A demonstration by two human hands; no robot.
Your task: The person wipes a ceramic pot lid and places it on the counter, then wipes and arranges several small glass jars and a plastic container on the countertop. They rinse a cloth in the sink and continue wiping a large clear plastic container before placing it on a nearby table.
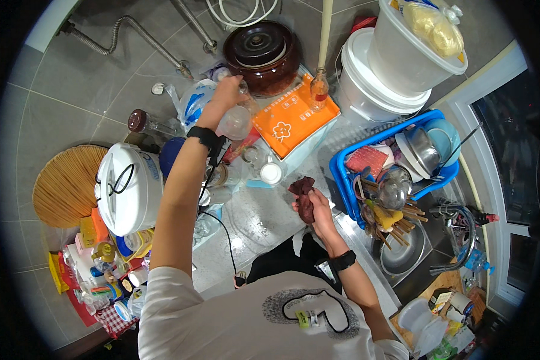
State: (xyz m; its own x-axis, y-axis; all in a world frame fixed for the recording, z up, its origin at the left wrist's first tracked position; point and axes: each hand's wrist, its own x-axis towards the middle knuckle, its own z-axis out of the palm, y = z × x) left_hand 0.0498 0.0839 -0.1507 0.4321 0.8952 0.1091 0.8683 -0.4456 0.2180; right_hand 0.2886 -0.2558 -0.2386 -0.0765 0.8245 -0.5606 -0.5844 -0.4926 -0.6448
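Note:
My right hand [322,211] grips a crumpled dark red cloth [305,204] above the grey counter [252,229]. At the back of the counter, my left hand [226,96] reaches among clear containers. Its fingers are curled at a transparent container [236,122], though whether they grip it is unclear. A brown glazed crock [263,67] with a dark lid stands just beyond these fingers. Beside them lies a white plastic bag [197,101] with blue print. A glass jar [252,155] and a white-topped mug or jar [271,173] stand nearer to me.
An orange-topped box [292,119] bears a glass bottle [318,92]. White buckets [364,85] are stacked behind a blue dish basket [342,180] of bowls and utensils. The sink [402,258] lies right. A white appliance [128,189] stands left, and a black cable [228,229] crosses the counter.

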